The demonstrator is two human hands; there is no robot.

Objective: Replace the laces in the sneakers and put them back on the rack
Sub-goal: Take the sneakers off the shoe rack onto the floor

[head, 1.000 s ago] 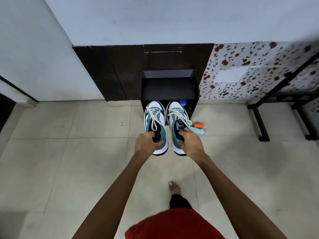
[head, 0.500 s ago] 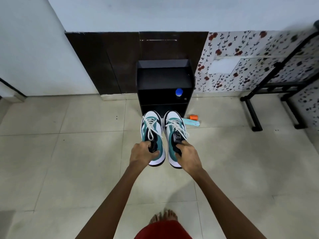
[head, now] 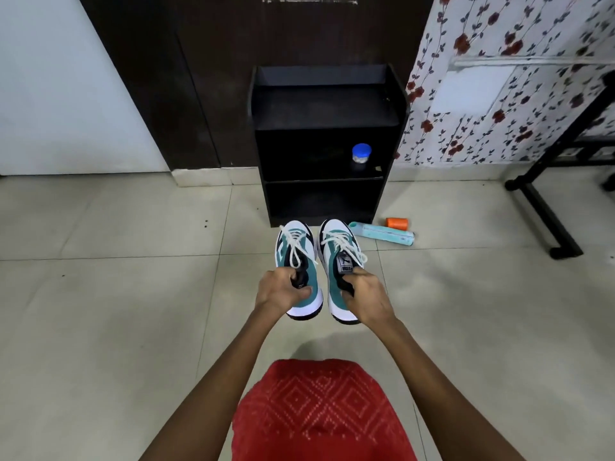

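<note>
Pale square tiles cover the floor (head: pixel 116 327) of an evenly lit room. A white wall (head: pixel 60 78) fills the upper left of the frame, dark wood panelling (head: pixel 206 78) the top centre, red-flowered wallpaper (head: pixel 482 134) the upper right. A black rack (head: pixel 326 104) stands against the panelling; a black metal frame (head: pixel 545 227) stands at the right edge.

Teal-and-white sneakers (head: pixel 332 261) are showing white laces (head: pixel 294 252) — black rack (head: pixel 324 104) at centre, red diamond-patterned cloth (head: pixel 319 410) at the bottom.
</note>
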